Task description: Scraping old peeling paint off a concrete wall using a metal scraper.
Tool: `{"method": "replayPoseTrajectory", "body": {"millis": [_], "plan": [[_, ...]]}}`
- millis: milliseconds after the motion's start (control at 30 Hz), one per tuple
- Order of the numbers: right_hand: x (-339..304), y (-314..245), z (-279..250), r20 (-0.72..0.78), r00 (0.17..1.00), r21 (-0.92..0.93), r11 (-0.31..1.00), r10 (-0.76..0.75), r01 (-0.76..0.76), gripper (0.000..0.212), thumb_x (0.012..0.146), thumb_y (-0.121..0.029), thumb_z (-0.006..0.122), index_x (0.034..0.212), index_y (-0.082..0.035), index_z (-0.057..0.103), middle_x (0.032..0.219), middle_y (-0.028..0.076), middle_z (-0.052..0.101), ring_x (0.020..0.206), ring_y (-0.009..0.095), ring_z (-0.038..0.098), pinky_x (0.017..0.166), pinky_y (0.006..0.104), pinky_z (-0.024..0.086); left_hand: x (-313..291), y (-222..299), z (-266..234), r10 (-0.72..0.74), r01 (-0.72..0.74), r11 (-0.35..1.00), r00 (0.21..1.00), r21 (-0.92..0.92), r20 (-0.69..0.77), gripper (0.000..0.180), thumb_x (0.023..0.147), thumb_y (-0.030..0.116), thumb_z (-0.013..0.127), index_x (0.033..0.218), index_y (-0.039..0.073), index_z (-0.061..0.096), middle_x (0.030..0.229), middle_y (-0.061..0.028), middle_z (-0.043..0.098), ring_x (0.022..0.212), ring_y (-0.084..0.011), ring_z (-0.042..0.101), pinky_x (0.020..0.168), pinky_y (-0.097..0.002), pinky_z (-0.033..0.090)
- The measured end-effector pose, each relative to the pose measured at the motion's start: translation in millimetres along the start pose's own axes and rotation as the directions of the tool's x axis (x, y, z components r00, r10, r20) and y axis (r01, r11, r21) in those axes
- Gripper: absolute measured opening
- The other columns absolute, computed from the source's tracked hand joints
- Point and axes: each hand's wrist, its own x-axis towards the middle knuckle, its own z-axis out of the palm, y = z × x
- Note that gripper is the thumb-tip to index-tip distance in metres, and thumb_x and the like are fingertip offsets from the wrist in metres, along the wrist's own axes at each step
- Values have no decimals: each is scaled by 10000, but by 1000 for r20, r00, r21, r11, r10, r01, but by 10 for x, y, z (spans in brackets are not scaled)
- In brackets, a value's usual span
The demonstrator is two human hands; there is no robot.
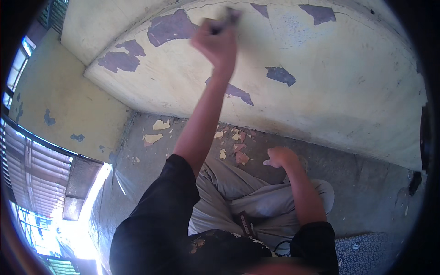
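My left arm stretches up to the cream wall. My left hand is closed around a small dark hand tool, blurred by motion, its end at the wall's upper part. Grey-purple patches of peeled paint surround it, with a large bare patch just left of the hand. My right hand hovers above the floor near my right knee, fingers curled. A pale tip shows at its fingers; I cannot tell whether it is a held piece or a fingertip. Paint flakes lie left of that hand.
I sit cross-legged on the grey concrete floor. More cream flakes lie by the wall's foot. A side wall stands at the left, with a bright opening and a slatted shutter below it. A patterned mat lies at lower right.
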Motion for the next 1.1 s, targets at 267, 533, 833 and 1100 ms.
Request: {"method": "replayPoseTrajectory", "body": {"millis": [267, 533, 833, 1100], "plan": [[-29, -17, 5, -27, 999, -17, 999, -31, 31, 577, 915, -512, 647, 1206, -14, 676, 1211, 227, 680, 1141, 384, 651, 995, 473, 505, -107, 246, -144, -109, 105, 994, 947, 30, 303, 334, 827, 168, 858, 723, 19, 578, 603, 32, 541, 575, -10, 454, 505, -195, 338], [-14, 8, 22, -53, 998, -35, 999, -35, 33, 577, 914, -515, 644, 1188, -9, 687, 1192, 219, 691, 1117, 376, 665, 983, 475, 512, 93, 317, -339, 1, -30, 998, 878, 53, 479, 145, 918, 56, 690, 952, -31, 579, 765, -86, 687, 589, -84, 576, 540, -240, 441], [-59, -20, 8, -35, 999, -23, 999, -37, 36, 562, 919, -499, 650, 1183, -5, 689, 1211, 221, 683, 1126, 370, 662, 1000, 473, 502, 320, 356, -263, 465, -578, 814, 708, 57, 531, 128, 847, -16, 717, 855, -28, 590, 699, -110, 680, 522, -178, 632, 509, -287, 487], [-66, -28, 7, -34, 999, -20, 999, -35, 35, 558, 930, -502, 639, 1185, -8, 693, 1191, 221, 691, 1129, 371, 661, 1012, 476, 495, 404, 507, -167, 309, -431, 890, 810, 148, 499, 236, 862, 94, 775, 788, -4, 575, 612, -70, 633, 463, -135, 574, 468, -266, 430]]}}
